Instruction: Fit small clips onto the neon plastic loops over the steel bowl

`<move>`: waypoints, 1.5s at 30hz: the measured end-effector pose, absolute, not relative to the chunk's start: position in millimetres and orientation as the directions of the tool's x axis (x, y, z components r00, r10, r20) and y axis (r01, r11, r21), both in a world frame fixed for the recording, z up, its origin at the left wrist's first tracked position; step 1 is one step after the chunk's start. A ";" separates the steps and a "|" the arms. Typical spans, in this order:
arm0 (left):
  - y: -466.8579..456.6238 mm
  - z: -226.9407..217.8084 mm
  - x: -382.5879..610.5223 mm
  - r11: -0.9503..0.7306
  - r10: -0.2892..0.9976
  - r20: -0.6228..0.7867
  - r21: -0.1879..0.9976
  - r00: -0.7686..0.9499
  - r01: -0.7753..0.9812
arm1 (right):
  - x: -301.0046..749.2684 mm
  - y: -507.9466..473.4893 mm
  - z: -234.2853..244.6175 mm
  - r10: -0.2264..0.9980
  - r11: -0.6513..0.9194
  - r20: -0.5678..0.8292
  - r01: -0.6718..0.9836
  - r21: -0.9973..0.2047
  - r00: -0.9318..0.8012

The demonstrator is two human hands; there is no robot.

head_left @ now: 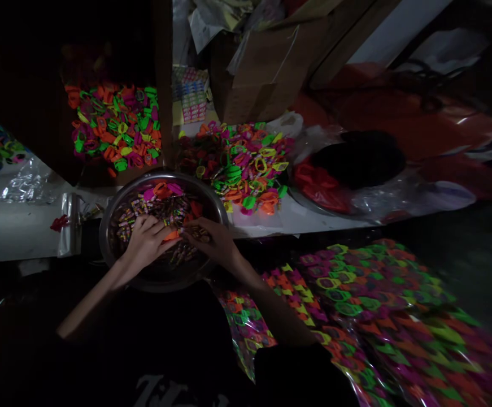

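A round metal bowl (114, 217) sits in front of me, filled with small wrapped candies (133, 212) and a few bright plastic toy pieces (163, 189). Both hands are inside it. My left hand (146, 243) pinches an orange plastic piece (170, 235) between thumb and fingers. My right hand (212, 240) meets it at the fingertips, touching the same orange piece and the candies under it. The light is dim and fine detail in the bowl is hard to make out.
Heaps of neon plastic toy pieces lie beyond the bowl (246, 164) and at the back left (116, 127). Sealed packets of the same toys (356, 305) are stacked at my right. A cardboard box (266, 73), red bags (317, 183) and clear plastic sheeting (29, 186) surround them.
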State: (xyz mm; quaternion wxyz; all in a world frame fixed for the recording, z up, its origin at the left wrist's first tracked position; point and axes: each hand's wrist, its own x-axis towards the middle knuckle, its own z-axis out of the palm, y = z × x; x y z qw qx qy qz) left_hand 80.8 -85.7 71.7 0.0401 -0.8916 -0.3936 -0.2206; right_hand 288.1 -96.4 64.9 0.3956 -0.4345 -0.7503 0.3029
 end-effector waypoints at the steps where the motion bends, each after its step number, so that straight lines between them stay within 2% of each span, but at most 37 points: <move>1: -85.9 71.6 80.7 -0.680 0.695 0.413 0.112 0.589 0.724 | 287.0 -97.4 65.5 0.892 0.440 0.332 0.414 -0.797 -0.307; 14: -92.5 68.8 82.9 -0.636 0.711 0.455 0.088 0.537 0.767 | 274.7 -105.2 65.9 0.895 0.447 0.386 0.442 -0.778 -0.224; 22: -96.6 64.2 77.0 -0.648 0.693 0.464 0.065 0.552 0.759 | 270.6 -103.1 68.1 0.865 0.495 0.302 0.582 -0.645 -0.401; 27: -100.8 59.5 75.7 -0.653 0.697 0.429 0.051 0.574 0.755 | 277.3 -102.5 60.0 0.823 0.545 0.268 0.564 -0.621 -0.500; 31: -99.3 50.6 74.6 -0.693 0.698 0.355 0.120 0.621 0.710 | 282.9 -104.2 46.5 0.809 0.530 0.209 0.529 -0.663 -0.549; 35: -94.5 42.7 74.8 -0.698 0.716 0.172 0.210 0.677 0.685 | 285.4 -105.8 37.1 0.848 0.449 0.106 0.598 -0.664 -0.519; 38: -88.6 45.2 73.9 -0.699 0.678 0.061 0.361 0.733 0.617 | 293.1 -105.0 43.0 0.832 0.411 0.011 0.602 -0.684 -0.555; 42: -67.0 44.5 70.3 -0.565 0.716 0.001 0.589 0.698 0.578 | 320.3 -94.7 59.8 0.725 0.345 -0.059 0.436 -0.832 -0.686; 44: -49.8 34.0 72.1 -0.514 0.773 0.005 0.593 0.635 0.621 | 337.5 -83.4 63.4 0.834 0.252 -0.002 0.384 -0.888 -0.552; 45: -40.9 26.2 75.0 -0.512 0.789 0.016 0.568 0.614 0.644 | 345.3 -76.7 63.0 0.919 0.209 0.054 0.366 -0.907 -0.392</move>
